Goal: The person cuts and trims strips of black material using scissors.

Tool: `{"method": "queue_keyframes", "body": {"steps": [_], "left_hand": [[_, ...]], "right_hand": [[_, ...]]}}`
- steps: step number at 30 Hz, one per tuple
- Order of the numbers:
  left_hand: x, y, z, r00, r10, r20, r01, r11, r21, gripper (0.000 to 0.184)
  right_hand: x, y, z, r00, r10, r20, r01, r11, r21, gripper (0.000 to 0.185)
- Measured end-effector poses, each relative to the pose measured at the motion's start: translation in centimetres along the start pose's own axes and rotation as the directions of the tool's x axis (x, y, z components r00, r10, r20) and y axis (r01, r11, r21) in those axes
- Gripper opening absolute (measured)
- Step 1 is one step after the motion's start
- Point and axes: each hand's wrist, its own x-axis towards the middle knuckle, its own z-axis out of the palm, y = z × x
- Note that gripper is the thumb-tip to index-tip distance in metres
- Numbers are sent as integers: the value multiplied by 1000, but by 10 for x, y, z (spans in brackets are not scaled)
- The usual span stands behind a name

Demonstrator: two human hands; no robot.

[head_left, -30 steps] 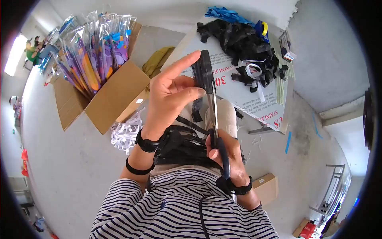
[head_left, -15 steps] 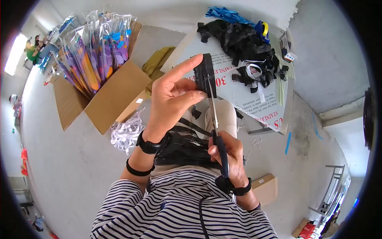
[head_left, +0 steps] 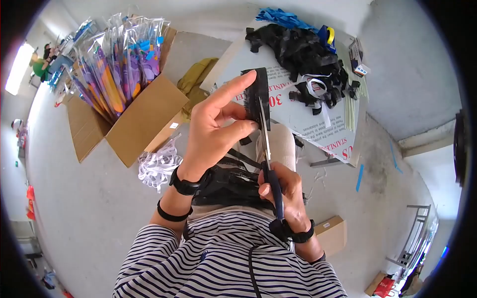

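My left hand pinches a short, wide piece of black fabric strip with fuzzy edges, its index finger along the top. Scissors with dark handles are gripped in my right hand. Their blades point up and lie against the strip, close to my left fingertips; they look nearly closed. More black strips lie across my lap.
A grey-topped table with red print bears a black fabric heap, blue strips and a tape roll. On the left, a cardboard box holds bagged purple items. White straps lie on the floor.
The scissors blades have come closer together and shifted slightly on the black strip. My left thumb has moved a little lower, and the strip shows more face-on.
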Motion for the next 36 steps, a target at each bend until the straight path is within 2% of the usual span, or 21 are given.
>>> {"method": "queue_keyframes", "body": {"steps": [9, 15, 21, 24, 26, 29, 36], "left_hand": [[-8, -2, 3, 1000, -2, 0, 2, 999, 42, 75], [-7, -1, 3, 1000, -5, 2, 5, 999, 43, 76], [-8, 0, 3, 1000, -2, 16, 1, 999, 37, 79], [-10, 0, 2, 999, -21, 37, 21, 1000, 4, 81], [-11, 0, 2, 998, -35, 45, 34, 999, 4, 82], [-13, 2, 5, 997, -52, 49, 53, 998, -23, 83], [-16, 1, 6, 998, -34, 55, 37, 998, -52, 86]], "right_hand": [[2, -1, 3, 1000, -21, -12, 21, 999, -28, 62], [-1, 3, 6, 997, -46, -55, 43, 998, -55, 56], [-4, -7, 10, 998, 26, -61, -24, 999, 32, 52], [-1, -3, 8, 1000, 13, -23, -11, 996, 84, 56], [1, 3, 5, 999, -53, 1, 53, 998, 17, 62], [3, 2, 6, 999, -49, -6, 49, 999, 11, 66], [3, -4, 10, 998, -53, -33, 54, 998, 28, 62]]}}
